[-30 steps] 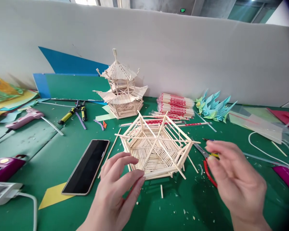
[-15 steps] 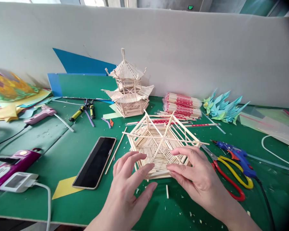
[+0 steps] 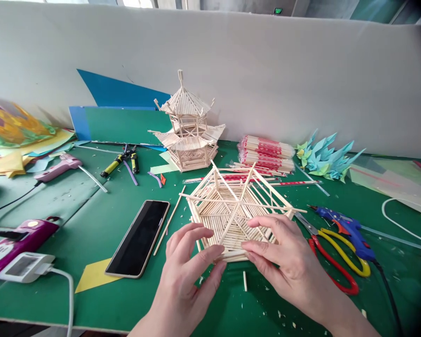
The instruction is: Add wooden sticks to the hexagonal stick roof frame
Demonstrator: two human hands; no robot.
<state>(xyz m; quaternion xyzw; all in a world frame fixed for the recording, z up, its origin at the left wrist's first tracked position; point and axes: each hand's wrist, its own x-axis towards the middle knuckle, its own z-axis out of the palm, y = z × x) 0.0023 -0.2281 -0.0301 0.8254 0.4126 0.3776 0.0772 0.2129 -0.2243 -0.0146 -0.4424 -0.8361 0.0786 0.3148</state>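
Note:
A hexagonal frame of thin wooden sticks [image 3: 238, 203] sits on the green table, its base filled with rows of sticks and several bars crossing over its top. At its near edge, a short pale wooden stick [image 3: 232, 254] lies sideways between my hands. My left hand [image 3: 191, 267] pinches the stick's left end between thumb and forefinger. Its right end is in the pinch of my right hand [image 3: 282, 255], which leans over the frame's near right corner. A short cut stick [image 3: 244, 281] lies on the table just in front.
Right of the frame lie scissors [image 3: 331, 252] and a blue glue gun [image 3: 347, 229]; a phone [image 3: 138, 238] lies to the left. Behind stand a finished stick pagoda [image 3: 187, 126] and wrapped stick bundles [image 3: 264, 153]. A purple power strip [image 3: 17, 245] is far left.
My left thumb and forefinger have closed on the stick's left end; before, they were spread apart beside it. My right hand has stayed almost in place.

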